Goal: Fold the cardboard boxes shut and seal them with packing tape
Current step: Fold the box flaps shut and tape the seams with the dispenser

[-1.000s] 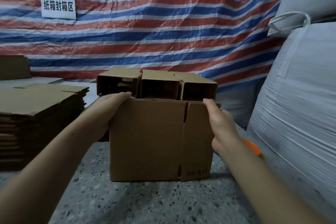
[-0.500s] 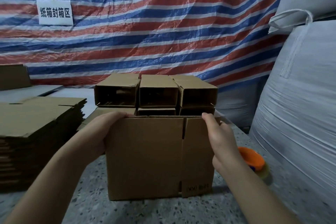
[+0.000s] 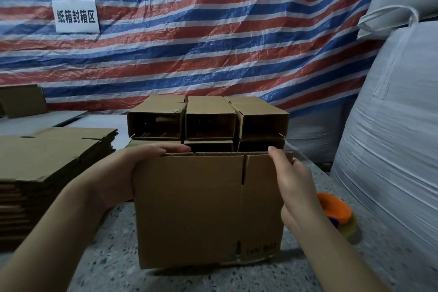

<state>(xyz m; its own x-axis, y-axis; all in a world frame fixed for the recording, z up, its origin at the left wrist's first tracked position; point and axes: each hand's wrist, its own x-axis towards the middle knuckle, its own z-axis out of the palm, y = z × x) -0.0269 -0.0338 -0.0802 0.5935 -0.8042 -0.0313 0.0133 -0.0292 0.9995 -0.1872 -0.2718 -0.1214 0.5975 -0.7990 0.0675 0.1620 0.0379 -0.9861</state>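
The cardboard box [image 3: 208,208] stands upright on the speckled table [image 3: 94,268], close in front of the person, and both hands hold it at its top edge. The left hand [image 3: 132,168] wraps the upper left corner: its palm lies on the left side wall and its fingers [image 3: 175,149] curl over the rim toward the inside. The right hand [image 3: 291,180] lies against the right side wall, with the thumb at the upper right corner; the other fingers are behind the wall, so I cannot tell how they lie. The top flaps are not yet folded down. The open top faces up, between the 2 hands, and its long side runs from left to right, so I judge that the flaps must be pushed inward and down from where both hands grip, and both hands are equally near.

Just to the right of the right wrist, the packing tape roll [image 3: 341,218] with an orange core lies on the table; the right hand is the nearer one to it.

Behind the box, 1 stack of open boxes [image 3: 208,118] lies on its side. To the left is a pile of flat cardboard [image 3: 47,149].

Compared with 0.5 s ago, the grips look the same, the box sits a little lower in the view, and the tape roll is more visible.
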